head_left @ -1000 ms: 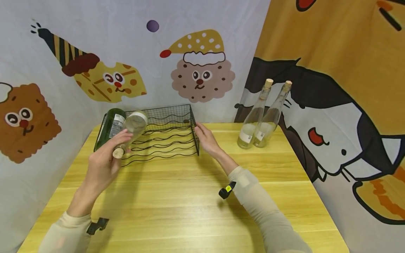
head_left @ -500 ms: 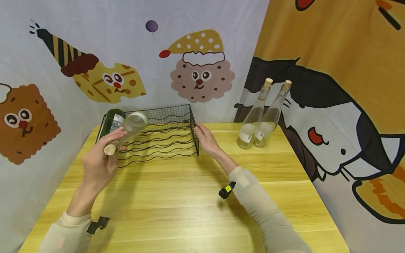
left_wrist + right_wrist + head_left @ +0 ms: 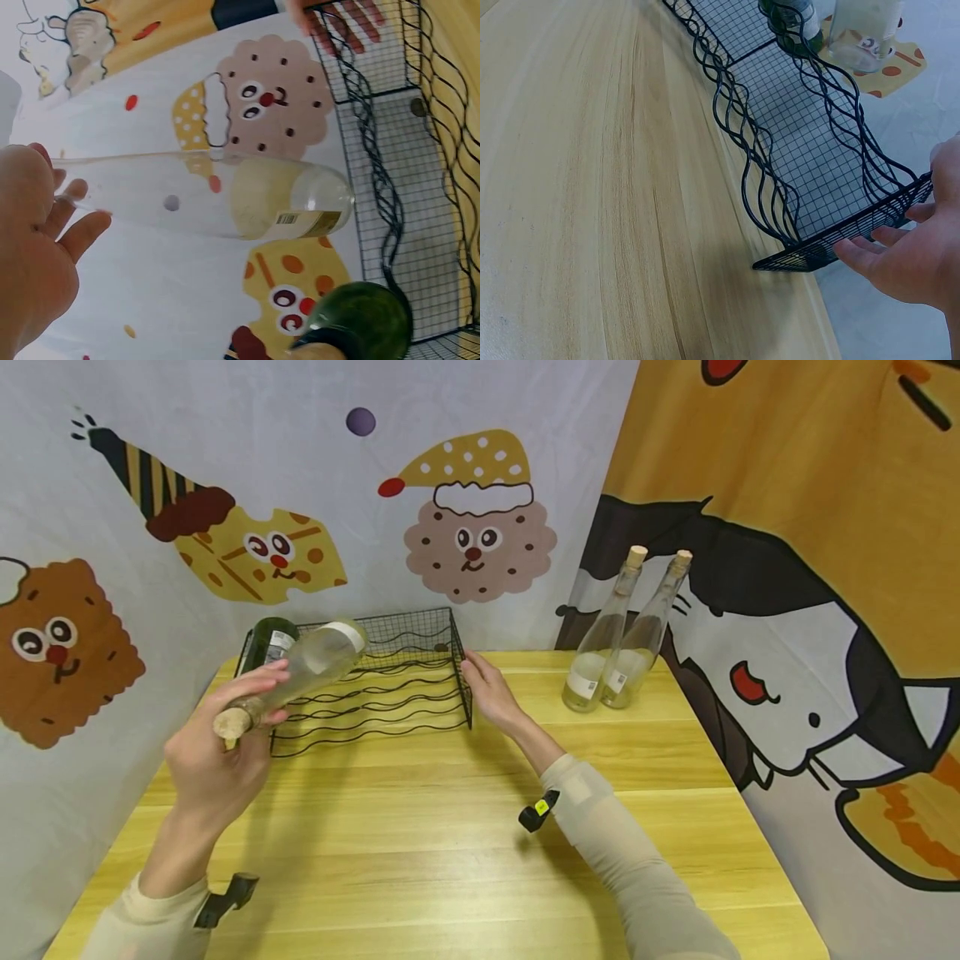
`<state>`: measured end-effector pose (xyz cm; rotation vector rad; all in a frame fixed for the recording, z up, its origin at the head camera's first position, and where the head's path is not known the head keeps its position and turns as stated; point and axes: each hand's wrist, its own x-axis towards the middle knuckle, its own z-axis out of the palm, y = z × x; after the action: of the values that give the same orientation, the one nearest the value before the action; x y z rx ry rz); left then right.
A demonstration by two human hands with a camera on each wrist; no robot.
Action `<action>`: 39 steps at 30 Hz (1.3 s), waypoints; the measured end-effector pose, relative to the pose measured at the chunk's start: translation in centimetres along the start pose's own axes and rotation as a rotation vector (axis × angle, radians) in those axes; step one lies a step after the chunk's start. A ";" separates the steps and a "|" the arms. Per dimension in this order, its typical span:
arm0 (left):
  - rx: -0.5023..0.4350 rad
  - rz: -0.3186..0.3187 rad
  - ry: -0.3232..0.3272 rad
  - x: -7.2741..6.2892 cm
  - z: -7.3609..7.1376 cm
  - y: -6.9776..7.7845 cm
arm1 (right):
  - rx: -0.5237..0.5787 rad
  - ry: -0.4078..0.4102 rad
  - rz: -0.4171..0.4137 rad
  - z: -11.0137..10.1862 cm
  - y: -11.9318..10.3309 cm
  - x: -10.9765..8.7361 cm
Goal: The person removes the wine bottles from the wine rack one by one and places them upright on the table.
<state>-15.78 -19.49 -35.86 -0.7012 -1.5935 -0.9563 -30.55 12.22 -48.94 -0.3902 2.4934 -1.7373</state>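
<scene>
My left hand (image 3: 221, 752) grips a clear glass bottle (image 3: 318, 660) round its neck, with the cork (image 3: 232, 723) facing me. The bottle is tilted, its labelled base pointing away to the right above a black wire wine rack (image 3: 408, 628). In the left wrist view the clear bottle (image 3: 262, 199) shows apart from the rack's wavy wires. A green bottle (image 3: 272, 642) lies in the rack's left end, partly hidden behind my left hand. My right hand (image 3: 491, 695) rests its fairly straight fingers against the rack's right end panel (image 3: 855, 229).
Two more corked clear bottles, one on the left (image 3: 596, 652) and one on the right (image 3: 637, 647), stand side by side at the table's back right. A cartoon-printed curtain (image 3: 300, 427) hangs behind the wooden table (image 3: 450, 860).
My left hand has moved left and a little toward me with the bottle's neck, and the bottle's base has swung right, so it lies more slanted. My right hand and the rack stay put.
</scene>
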 end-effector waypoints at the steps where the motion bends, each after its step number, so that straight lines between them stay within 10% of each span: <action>1: -0.007 0.005 0.007 0.2 0.0 0.3 | -0.004 0.003 0.000 0.0 0.0 0.0; 20: -0.265 0.007 0.065 1.4 0.5 3.2 | -0.008 -0.027 0.002 -0.2 -0.1 -0.1; 39: -0.542 0.021 -0.070 1.3 1.0 4.8 | 0.000 -0.017 0.004 -0.1 0.0 -0.1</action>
<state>-12.56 -16.31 -33.65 -1.1290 -1.3864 -1.3792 -30.48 12.28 -48.89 -0.3973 2.4810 -1.7253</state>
